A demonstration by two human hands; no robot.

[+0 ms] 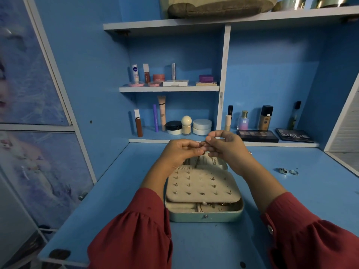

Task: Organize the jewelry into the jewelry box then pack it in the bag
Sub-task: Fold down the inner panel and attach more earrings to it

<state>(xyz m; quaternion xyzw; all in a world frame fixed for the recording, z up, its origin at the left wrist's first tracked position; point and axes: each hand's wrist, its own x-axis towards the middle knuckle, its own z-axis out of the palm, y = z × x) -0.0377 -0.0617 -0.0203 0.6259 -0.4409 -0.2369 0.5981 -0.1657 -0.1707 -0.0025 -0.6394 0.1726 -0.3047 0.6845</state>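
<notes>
Pinched between the fingertips of both hands is a tiny dark piece of jewelry (pixel 203 146), too small to make out. The left hand (pixel 181 153) curls its fingers round it from one side, and the right hand (pixel 226 147) meets it from the other, thumb and forefinger closed on it. Both hover above the far edge of the open pale-green jewelry box (pixel 204 215), hiding part of its lid. Inside the box a cream padded earring panel (pixel 202 186) studded with small metal posts lies over the lower compartments, where a few gold pieces show. The box sits on a blue desk (pixel 291 200). Well to the right lie two silver rings (pixel 288 171) touching the desktop. Behind the hands, shelves carry cosmetics: white cream jars (pixel 202 126), a black eyeshadow palette (pixel 257 135) and a brown foundation bottle (pixel 265 117). Dark red sleeves (pixel 136 230) cover both forearms.
</notes>
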